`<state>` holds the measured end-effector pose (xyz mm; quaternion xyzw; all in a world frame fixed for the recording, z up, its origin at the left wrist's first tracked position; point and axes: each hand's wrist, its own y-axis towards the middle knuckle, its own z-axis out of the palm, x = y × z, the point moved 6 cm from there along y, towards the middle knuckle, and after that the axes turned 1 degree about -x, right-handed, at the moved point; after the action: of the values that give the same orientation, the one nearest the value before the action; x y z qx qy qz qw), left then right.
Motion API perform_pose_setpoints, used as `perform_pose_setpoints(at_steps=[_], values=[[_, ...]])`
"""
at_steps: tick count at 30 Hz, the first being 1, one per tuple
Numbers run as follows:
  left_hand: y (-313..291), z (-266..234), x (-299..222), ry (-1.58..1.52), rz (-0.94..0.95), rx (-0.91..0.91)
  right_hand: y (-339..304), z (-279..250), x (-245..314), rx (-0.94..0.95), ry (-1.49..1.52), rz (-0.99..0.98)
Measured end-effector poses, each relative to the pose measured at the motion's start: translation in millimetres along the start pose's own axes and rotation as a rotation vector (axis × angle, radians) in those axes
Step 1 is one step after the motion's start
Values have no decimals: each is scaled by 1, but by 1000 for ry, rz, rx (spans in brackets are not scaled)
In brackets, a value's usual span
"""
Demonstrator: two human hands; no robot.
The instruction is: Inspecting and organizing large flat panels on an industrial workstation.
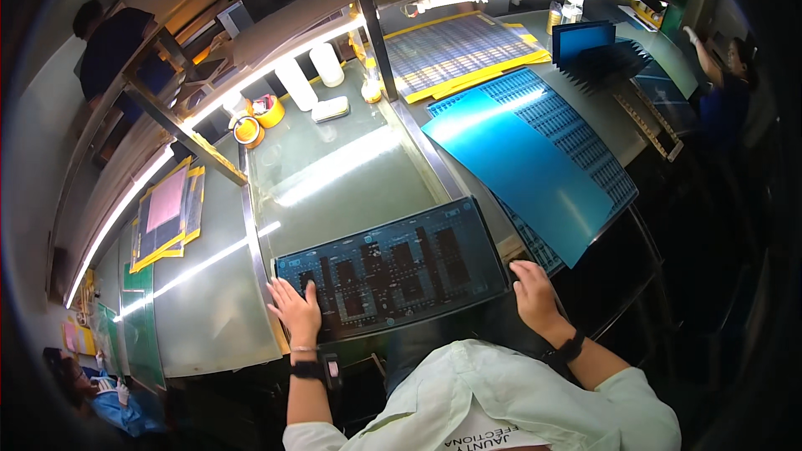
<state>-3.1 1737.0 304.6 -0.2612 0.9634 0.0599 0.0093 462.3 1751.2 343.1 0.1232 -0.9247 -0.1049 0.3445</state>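
A dark rectangular panel (393,271) with a printed circuit-like pattern lies at the near edge of the glass-topped table, tilted slightly up to the right. My left hand (296,315) rests at its left end, fingers stretched out and thumb over the panel's surface. By the panel's right end is my right hand (537,299), its fingers loosely bent and apart, with nothing seen in them. Whether its fingertips touch the panel's edge I cannot tell. Both wrists wear black bands.
Blue sheets (535,167) lie on patterned panels to the right. Yellow-edged films (455,50) lie behind. Tape rolls (249,131) and white rolls (296,83) stand at the back. A metal post (372,25) rises between tables. Other people (117,405) work at the left and right.
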Motion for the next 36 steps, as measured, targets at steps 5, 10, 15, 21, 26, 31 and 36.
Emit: perform_pose_setpoints(at_steps=[5,10,15,21,26,31,36], values=[[-101,-21,12,-126,-23,-89,-18,53,-66,221,1199,919],[-150,-18,56,-895,-495,27,18,65,-46,509,1177,898],[-131,-18,-27,-2257,-695,486,34,1,-2,673,1242,711],[-79,-114,-90,-2405,145,567,39,-75,-30,228,1521,573],[-36,-195,-188,-2005,611,627,117,-160,-20,6,1667,216],[-56,-95,-259,-1180,825,951,276,-219,24,11,1918,46],[-70,-62,-248,-915,815,972,436,-215,84,-147,1770,21]])
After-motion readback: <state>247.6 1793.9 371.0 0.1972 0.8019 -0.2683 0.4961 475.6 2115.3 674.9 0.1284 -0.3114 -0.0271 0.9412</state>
